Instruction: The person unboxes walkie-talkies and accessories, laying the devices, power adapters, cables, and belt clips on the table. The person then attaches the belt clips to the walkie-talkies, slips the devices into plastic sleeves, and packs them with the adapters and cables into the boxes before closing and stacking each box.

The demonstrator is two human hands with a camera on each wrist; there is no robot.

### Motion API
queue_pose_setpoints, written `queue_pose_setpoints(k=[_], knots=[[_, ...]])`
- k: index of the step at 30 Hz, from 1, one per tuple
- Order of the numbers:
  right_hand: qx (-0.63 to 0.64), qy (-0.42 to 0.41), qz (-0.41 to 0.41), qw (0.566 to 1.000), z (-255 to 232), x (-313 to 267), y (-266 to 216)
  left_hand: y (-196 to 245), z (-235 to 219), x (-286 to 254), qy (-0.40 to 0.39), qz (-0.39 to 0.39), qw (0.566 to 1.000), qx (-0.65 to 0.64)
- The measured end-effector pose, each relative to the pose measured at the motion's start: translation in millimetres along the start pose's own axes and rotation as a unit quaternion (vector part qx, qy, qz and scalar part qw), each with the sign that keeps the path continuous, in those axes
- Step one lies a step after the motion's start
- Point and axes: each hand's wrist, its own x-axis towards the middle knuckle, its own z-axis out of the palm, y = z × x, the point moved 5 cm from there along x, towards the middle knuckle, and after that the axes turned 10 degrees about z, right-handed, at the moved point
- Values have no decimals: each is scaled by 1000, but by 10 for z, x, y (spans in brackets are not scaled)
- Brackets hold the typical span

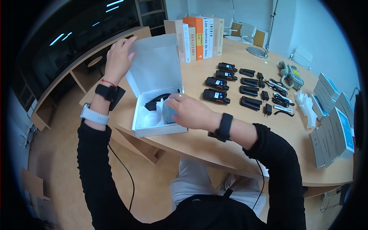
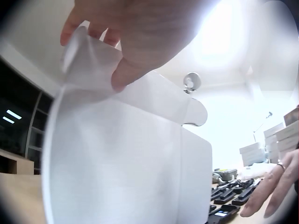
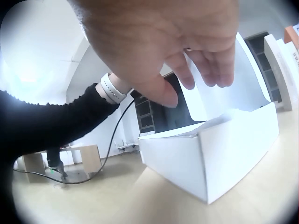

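Observation:
A white cardboard box (image 1: 163,132) lies on the table with its lid (image 1: 155,63) raised. At the lid's upper left corner, my left hand (image 1: 119,57) pinches the flap, thumb on the inner face and fingers behind, as the left wrist view shows. My right hand (image 1: 193,112) hovers over the box's right side, its fingers loosely bent and nothing between them in the right wrist view. Inside the box are a black item with a cable (image 1: 153,104), a clear plastic tray (image 1: 149,119) and a greyish translucent piece (image 1: 168,114), partly hidden by the right hand.
Several walkie-talkies (image 1: 216,96) stand in a row right of the box, beside black clips (image 1: 251,103), adapters (image 1: 268,110) and cables (image 1: 283,100). Books (image 1: 199,38) stand behind. White boxes (image 1: 331,138), a plastic bag (image 1: 305,107) and a telephone (image 1: 293,76) are at the right.

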Motion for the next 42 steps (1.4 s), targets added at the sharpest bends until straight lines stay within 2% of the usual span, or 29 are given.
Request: queue_pose_setpoints(k=[1, 2, 3, 4, 5, 7, 9, 11, 13, 16, 18, 22, 24, 28, 33, 35, 37, 38, 39, 41, 42], knots=[[-1, -1, 0, 1000, 45, 94, 22, -135, 118, -58, -31, -43, 999, 11], [-42, -84, 17, 995, 160, 186, 71, -213, 226, -112, -62, -85, 994, 22], [-82, -165, 34, 982, 275, 261, 139, -227, 316, -174, -59, -85, 994, 21], [-77, -212, 64, 972, 390, 333, 241, -249, 397, -259, -81, -108, 989, 64], [-77, -210, 66, 972, 354, 408, 237, -279, 474, -337, -103, -130, 980, 108], [-96, -307, 94, 942, 396, 459, 255, -274, 607, -478, -110, -110, 985, 79], [-104, -307, 84, 942, 407, 503, 233, -105, 795, -697, -230, -35, 972, -40], [-164, -341, 74, 923, 420, 517, 175, 128, 782, -927, -232, 1, 951, -206], [-161, -339, 56, 925, 361, 535, 126, 423, 654, -1186, -288, -22, 900, -327], [-128, -324, 22, 937, 347, 513, 147, 637, 478, -1478, -298, -10, 894, -335], [-94, -296, -5, 950, 308, 512, 171, 663, 445, -1546, -280, -32, 898, -339], [-85, -340, 22, 936, 380, 529, 221, 713, 441, -1614, -247, -64, 909, -330], [-138, -329, 19, 934, 401, 502, 190, 758, 440, -1605, -237, -68, 915, -319], [-137, -312, 28, 940, 467, 477, 227, 798, 445, -1610, -225, -84, 915, -325], [-75, -246, -49, 965, 362, 444, 229, 839, 420, -1632, -201, -89, 916, -334], [-57, -246, -41, 967, 299, 471, 273, 882, 385, -1637, -218, -100, 921, -308], [55, -243, -8, 968, 216, 535, 351, 928, 364, -1610, -227, -99, 918, -308], [56, -240, -5, 969, 178, 543, 374, 932, 370, -1607, -230, -103, 919, -304], [134, -242, 60, 959, 134, 552, 446, 937, 381, -1601, -233, -107, 919, -301], [286, -238, 184, 910, 62, 532, 560, 940, 356, -1562, -227, -101, 921, -299], [388, -230, 181, 874, 87, 516, 612, 928, 339, -1529, -219, -100, 925, -295]])
